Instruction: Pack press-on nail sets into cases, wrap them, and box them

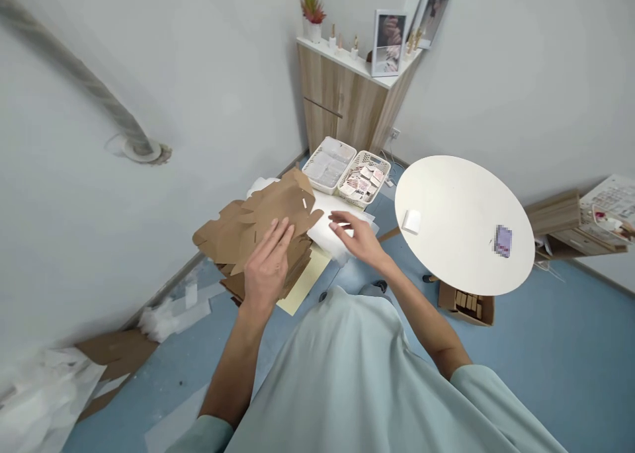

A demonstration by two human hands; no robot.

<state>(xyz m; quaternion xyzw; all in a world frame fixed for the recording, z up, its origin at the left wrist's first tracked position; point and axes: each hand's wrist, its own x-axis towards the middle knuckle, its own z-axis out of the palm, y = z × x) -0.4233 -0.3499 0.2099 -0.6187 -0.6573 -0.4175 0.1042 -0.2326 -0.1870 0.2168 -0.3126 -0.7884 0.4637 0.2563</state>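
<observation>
A stack of flat, die-cut brown cardboard box blanks point(243, 225) lies in front of me on the left. My left hand point(268, 261) rests flat on top of it, fingers stretched out. Just right of the stack, my right hand point(357, 238) hovers over white sheets point(325, 225), its fingers apart and slightly bent. Nothing shows between those fingers. A pale yellow sheet point(305, 284) sticks out from under the cardboard on the near side.
Behind the sheets stand a white tray point(330, 165) of clear packets and a white basket point(364, 178) of small cards. To the right is a round white table point(461, 202) with a small white object point(411, 221). An open carton point(466, 304) sits beneath it. Plastic wrap point(169, 317) litters the floor left.
</observation>
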